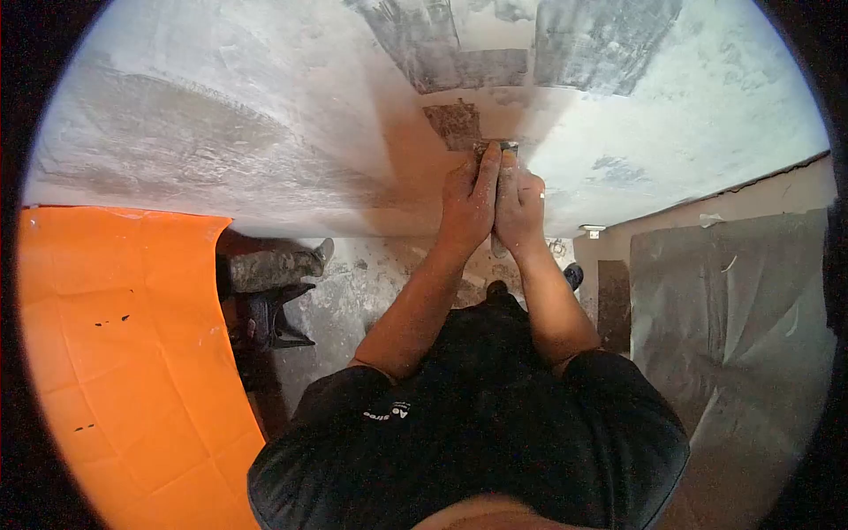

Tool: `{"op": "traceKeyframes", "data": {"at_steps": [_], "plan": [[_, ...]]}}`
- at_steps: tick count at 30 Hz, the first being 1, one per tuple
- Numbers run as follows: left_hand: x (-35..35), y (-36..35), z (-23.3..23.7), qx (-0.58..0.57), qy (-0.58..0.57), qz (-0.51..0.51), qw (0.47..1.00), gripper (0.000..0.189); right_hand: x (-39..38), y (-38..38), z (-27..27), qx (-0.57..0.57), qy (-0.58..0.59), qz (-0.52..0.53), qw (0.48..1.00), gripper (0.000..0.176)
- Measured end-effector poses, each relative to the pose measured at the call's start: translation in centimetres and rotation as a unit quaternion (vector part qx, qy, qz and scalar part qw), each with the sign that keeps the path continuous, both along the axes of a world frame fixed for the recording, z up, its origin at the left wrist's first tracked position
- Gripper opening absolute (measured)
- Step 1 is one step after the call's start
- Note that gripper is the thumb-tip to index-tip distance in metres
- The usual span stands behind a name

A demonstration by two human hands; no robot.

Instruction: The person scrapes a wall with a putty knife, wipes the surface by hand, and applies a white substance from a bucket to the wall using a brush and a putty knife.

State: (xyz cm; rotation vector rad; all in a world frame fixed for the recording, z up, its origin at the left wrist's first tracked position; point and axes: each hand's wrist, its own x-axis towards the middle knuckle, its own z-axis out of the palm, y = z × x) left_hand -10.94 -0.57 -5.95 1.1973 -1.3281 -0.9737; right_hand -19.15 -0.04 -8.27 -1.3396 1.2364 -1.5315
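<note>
My left hand (pixel 468 203) and my right hand (pixel 521 208) are pressed side by side, arms stretched forward to the whitish, patchy wall (pixel 327 132). Both are closed around one scraper (pixel 505 144); its narrow dark edge shows just beyond my fingertips, against the wall. Most of the tool is hidden by my fingers. What looks like the end of its handle sticks out below my palms. Right above the edge is a small dark grey patch (pixel 455 124) on the wall. Pale dust coats my fingers.
An orange sheet (pixel 124 353) hangs at the left, with a dark bag-like object (pixel 274 318) beside it on the stained floor (pixel 353 283). Grey sheeting (pixel 680 291) covers the right side. A small white fitting (pixel 592 230) sits low at the wall's right corner.
</note>
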Motion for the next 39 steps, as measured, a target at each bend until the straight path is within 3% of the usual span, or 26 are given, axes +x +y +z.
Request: {"op": "traceKeyframes", "data": {"at_steps": [2, 8, 13, 16, 18, 19, 21, 22, 24, 27, 29, 30, 32, 33, 35, 38, 39], "plan": [[0.1, 0.0, 0.5, 0.039, -0.049, 0.006, 0.998, 0.035, 0.2, 0.0, -0.2, 0.001, -0.023, 0.002, 1.000, 0.034], [0.5, -0.4, -0.6, 0.096, -0.040, -0.021, 0.994, 0.043, 0.1, 0.0, -0.1, -0.024, -0.028, 0.002, 0.999, 0.032], [0.4, -0.2, 0.3, 0.076, -0.045, -0.013, 0.996, 0.043, 0.0, -0.1, -0.6, -0.009, -0.042, 0.015, 0.999, 0.031], [0.6, 0.2, -0.9, 0.064, -0.012, -0.011, 0.998, 0.041, -0.1, 0.1, -0.9, -0.088, -0.007, 0.005, 0.996, 0.032], [0.7, 0.5, -1.1, 0.059, 0.011, -0.007, 0.998, 0.040, -0.4, 0.8, -0.2, -0.045, -0.118, 0.083, 0.988, 0.034], [0.9, 0.9, -0.7, 0.062, 0.033, -0.016, 0.997, 0.038, -0.8, 1.4, -0.2, -0.044, -0.115, 0.079, 0.989, 0.034], [1.0, 1.4, 0.8, 0.063, 0.056, -0.029, 0.996, 0.038, -1.5, 2.0, -0.2, 0.152, -0.258, 0.193, 0.935, 0.035], [1.0, 1.5, 1.7, 0.103, 0.104, -0.054, 0.988, 0.038, -0.9, 1.7, -1.8, 0.096, -0.271, 0.169, 0.943, 0.033], [1.4, 1.4, 1.7, 0.144, 0.150, -0.080, 0.975, 0.039, -1.2, 2.7, -3.6, 0.076, -0.269, 0.162, 0.946, 0.030], [2.4, 0.8, 0.9, 0.148, 0.086, -0.138, 0.976, 0.040, -1.5, 3.0, -5.9, 0.048, -0.262, 0.168, 0.949, 0.027], [3.1, 1.0, 1.2, 0.277, 0.014, -0.203, 0.939, 0.038, -1.7, 3.1, -7.0, 0.039, -0.260, 0.176, 0.949, 0.026], [2.8, 1.2, 0.9, 0.277, 0.013, -0.206, 0.939, 0.038, -1.3, 3.1, -5.9, 0.045, -0.202, 0.138, 0.969, 0.027], [1.3, 1.4, -0.7, 0.167, 0.053, -0.092, 0.980, 0.043, -0.8, 2.9, -4.8, 0.045, -0.143, 0.095, 0.984, 0.027], [0.6, 1.1, -2.1, 0.163, 0.052, -0.096, 0.981, 0.043, -0.6, 2.7, -4.5, 0.011, -0.102, 0.059, 0.993, 0.027], [-0.3, 0.3, -4.7, 0.051, 0.123, -0.029, 0.991, 0.044, -0.5, 2.1, -3.9, -0.031, -0.060, 0.022, 0.997, 0.027], [-0.2, 0.9, -1.0, 0.088, 0.036, -0.041, 0.995, 0.042, -0.2, 2.1, -3.5, -0.028, -0.073, 0.009, 0.997, 0.033], [0.1, 0.6, -1.7, 0.086, 0.037, -0.043, 0.995, 0.042, -0.2, 1.9, -3.6, -0.042, -0.049, 0.006, 0.998, 0.028]]}}
